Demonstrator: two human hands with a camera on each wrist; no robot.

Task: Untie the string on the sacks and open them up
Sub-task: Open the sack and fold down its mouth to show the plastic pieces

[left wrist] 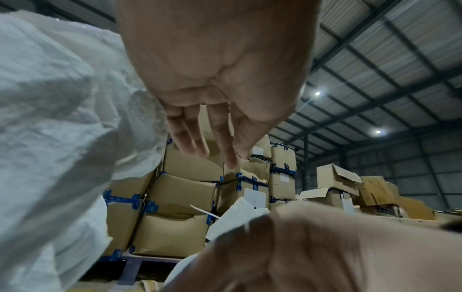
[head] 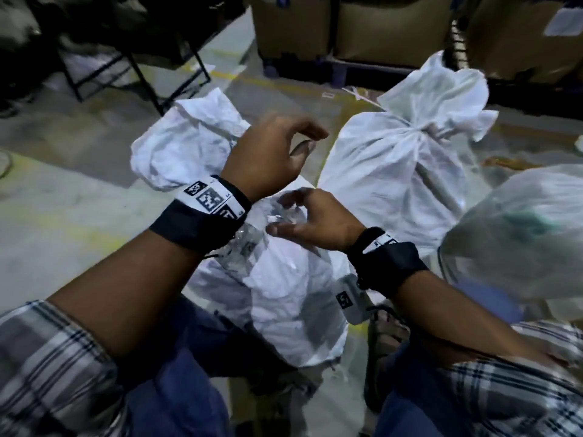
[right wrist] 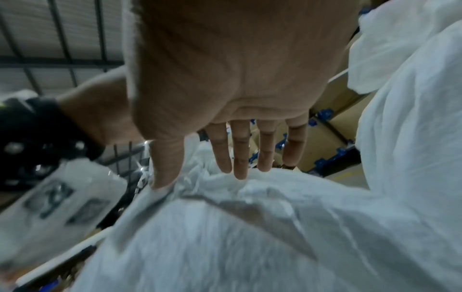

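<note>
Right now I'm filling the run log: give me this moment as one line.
left hand: open, raised, empty | right hand: open over near sack mouth | far sack: neck tied

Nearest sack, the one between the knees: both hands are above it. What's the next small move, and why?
Probably lower the right hand onto the nearest sack and take a grip on its bunched neck. Both hands are open and hold nothing, the left hand higher; any string there is too blurred to make out.
</note>
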